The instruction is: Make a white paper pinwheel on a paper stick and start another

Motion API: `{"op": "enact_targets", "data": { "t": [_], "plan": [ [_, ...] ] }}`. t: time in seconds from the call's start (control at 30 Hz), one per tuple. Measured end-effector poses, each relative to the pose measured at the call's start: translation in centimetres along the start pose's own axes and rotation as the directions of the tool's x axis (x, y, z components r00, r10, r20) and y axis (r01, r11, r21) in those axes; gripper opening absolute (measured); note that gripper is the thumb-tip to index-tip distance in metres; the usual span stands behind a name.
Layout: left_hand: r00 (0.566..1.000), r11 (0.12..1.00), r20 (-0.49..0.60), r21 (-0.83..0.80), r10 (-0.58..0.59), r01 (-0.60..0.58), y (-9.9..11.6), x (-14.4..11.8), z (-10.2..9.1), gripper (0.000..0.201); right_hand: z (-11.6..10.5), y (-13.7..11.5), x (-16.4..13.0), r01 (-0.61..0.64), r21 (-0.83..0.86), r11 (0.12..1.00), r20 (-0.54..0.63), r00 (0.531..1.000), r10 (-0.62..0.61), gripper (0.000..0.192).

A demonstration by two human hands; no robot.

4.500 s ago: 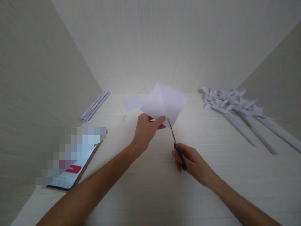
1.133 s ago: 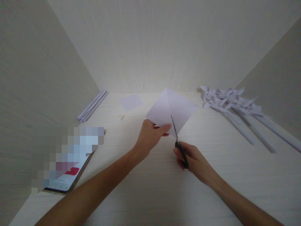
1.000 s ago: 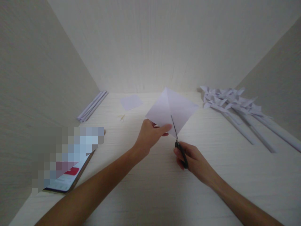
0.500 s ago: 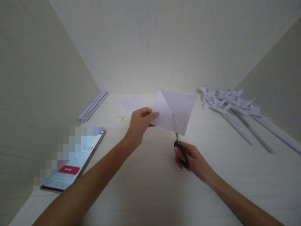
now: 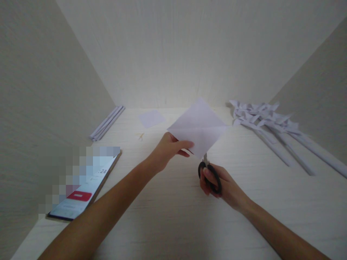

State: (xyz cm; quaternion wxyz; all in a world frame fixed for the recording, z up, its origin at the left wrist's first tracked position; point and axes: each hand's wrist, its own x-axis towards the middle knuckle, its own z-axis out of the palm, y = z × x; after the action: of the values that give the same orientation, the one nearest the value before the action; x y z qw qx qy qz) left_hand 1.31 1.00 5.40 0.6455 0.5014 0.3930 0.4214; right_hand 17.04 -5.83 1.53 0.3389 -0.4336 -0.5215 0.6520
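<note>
A square sheet of white paper is held up in the middle, turned corner-on like a diamond, with a faint crease across it. My left hand pinches its lower left edge, thumb on top. Below the paper's bottom corner, my right hand grips a pair of scissors by their black handles. The handles are somewhat spread. Most of the blades lies hidden behind the paper; only the part near the pivot shows.
At right lie several paper pinwheels on rolled-paper sticks. A bundle of paper rolls rests at far left. Another paper square and small yellowish pieces lie behind my left hand. A phone lies at left, beside my left forearm.
The paper has been turned so a corner points down at the scissors. My left hand has shifted lower and slightly right. The scissors have come out of the cut, their handles wider apart.
</note>
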Motion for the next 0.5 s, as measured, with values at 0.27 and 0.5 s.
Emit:
{"op": "enact_targets", "data": {
  "t": [0.27,0.5],
  "plan": [
    [0.955,0.989,-0.263,-0.007,0.140,-0.147,0.38,0.15,0.28,0.034,-0.11,0.21,-0.05,-0.008,0.058,0.998,0.053,0.999,0.005,0.036],
    [0.948,0.990,-0.294,-0.042,0.118,-0.136,0.33,0.15,0.52,0.024,0.06,0.38,0.01,0.001,-0.058,0.998,0.085,0.996,0.004,0.038]
  ]
}}
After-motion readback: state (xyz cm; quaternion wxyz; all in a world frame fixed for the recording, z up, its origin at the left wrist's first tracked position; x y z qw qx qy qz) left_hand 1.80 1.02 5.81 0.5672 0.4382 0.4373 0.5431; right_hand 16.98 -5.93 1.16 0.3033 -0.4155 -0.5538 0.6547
